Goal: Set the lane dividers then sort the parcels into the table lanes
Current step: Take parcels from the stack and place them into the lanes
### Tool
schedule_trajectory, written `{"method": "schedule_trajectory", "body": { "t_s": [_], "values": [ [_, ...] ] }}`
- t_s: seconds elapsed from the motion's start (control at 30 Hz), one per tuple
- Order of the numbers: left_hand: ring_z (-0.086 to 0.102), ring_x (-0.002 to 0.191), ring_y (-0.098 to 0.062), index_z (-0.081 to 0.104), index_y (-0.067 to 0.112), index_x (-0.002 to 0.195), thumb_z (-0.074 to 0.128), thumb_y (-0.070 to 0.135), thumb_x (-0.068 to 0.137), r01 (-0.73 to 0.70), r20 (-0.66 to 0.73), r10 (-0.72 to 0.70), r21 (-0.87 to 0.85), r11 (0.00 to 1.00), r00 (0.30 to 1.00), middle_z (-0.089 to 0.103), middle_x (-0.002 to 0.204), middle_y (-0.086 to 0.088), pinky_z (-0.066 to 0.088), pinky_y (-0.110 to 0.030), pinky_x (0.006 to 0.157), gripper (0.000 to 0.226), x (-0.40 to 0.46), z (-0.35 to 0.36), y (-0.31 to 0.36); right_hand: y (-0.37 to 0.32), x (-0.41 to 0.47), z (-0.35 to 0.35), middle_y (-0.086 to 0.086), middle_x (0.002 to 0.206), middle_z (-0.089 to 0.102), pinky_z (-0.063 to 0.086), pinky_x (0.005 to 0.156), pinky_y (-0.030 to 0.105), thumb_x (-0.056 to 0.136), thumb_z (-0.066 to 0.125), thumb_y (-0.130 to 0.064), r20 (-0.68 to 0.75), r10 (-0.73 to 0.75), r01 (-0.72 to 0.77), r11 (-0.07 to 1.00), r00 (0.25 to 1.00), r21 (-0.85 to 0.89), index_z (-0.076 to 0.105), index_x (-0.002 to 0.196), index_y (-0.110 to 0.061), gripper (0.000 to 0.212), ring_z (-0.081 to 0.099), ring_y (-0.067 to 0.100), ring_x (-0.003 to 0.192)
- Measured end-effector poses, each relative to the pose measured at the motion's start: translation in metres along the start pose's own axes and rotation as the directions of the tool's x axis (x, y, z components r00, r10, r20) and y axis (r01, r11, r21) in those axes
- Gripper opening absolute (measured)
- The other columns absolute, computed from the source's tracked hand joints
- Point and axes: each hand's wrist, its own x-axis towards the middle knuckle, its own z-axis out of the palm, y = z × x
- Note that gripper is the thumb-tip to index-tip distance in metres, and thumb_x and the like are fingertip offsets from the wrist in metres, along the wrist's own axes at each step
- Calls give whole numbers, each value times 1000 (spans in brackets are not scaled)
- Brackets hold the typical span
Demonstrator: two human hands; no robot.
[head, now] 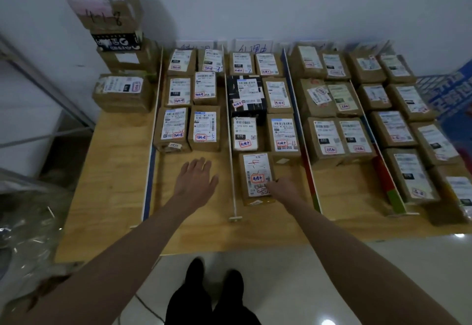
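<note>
Sorting is under way, dividers (231, 130) already standing: right hand (282, 188) is touching the near right edge of a parcel (256, 177) lying at centre frame in the second lane on the bench (115, 171); its grip is unclear. Left hand (195, 183) is hovering, fingers spread wide. Parcel's long axis is running along the lane, label up. Next, probably nudging it flush behind its row.

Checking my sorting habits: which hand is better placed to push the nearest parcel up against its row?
Right. The right hand already touches the near brown cardboard parcel in the second lane, while the left hand is open in the neighbouring lane, beyond the thin white divider.
</note>
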Motion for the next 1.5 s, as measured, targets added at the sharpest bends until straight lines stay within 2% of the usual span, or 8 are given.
{"method": "schedule_trajectory", "body": {
  "t_s": [0.27,0.4,0.6,0.73,0.9,1.1,1.33,1.5],
  "values": [
    [26,146,-23,32,14,152,31,45,104,45,23,-45,-3,999,999,31,158,-7,14,-40,122,58,9,15,-7,-4,23,17,14,122,62,56,91,42,96,54,-28,36,44,-42,999,998,-33,59,119,-1,36,63,27,107],
    [26,146,-23,32,14,152,31,45,104,51,28,-51,0,999,998,32,158,-7,14,-40,122,57,12,16,-5,0,35,23,13,122,62,58,89,41,95,57,-30,52,42,-40,999,998,-35,60,117,-2,36,65,26,104],
    [27,145,-24,33,13,151,31,45,104,49,27,-49,29,998,998,34,156,-7,15,-41,121,57,19,9,-4,-9,26,13,13,112,64,56,86,37,99,54,-26,50,26,-24,998,998,-57,57,114,2,32,64,27,106],
    [28,144,-24,34,14,151,30,46,104,63,9,-64,51,997,998,35,156,-7,17,-41,120,57,17,-10,-5,-23,20,-6,2,87,58,52,73,29,98,56,-30,25,-59,62,985,998,-164,57,94,-8,23,60,17,86],
    [36,139,-26,46,14,141,32,45,102,92,-71,-88,46,995,994,43,149,-8,25,-42,117,52,18,-50,-22,-73,3,-39,6,81,61,46,60,26,95,53,-23,-19,-223,210,943,975,-258,60,86,-7,20,59,19,75],
    [31,142,-24,42,15,146,31,43,103,143,-156,-136,33,989,978,38,153,-6,22,-39,117,53,6,-92,-55,-137,-23,-47,7,94,61,48,69,33,97,50,-24,-92,-415,358,861,905,-362,56,102,-10,16,62,22,89],
    [42,133,-26,46,17,140,35,42,101,212,-240,-201,21,977,950,50,141,-7,30,-41,112,47,-7,-124,-114,-192,-45,-17,12,130,54,52,90,43,99,47,-25,-72,-586,500,743,807,-446,46,135,-7,40,57,28,111],
    [48,128,-29,53,14,131,40,42,100,212,-294,-202,2,977,934,55,136,-10,32,-43,110,44,-4,-145,-163,-235,-55,17,11,145,44,41,108,42,100,48,-26,-90,-648,519,677,756,-522,39,145,-9,49,43,29,133]
  ]
}}
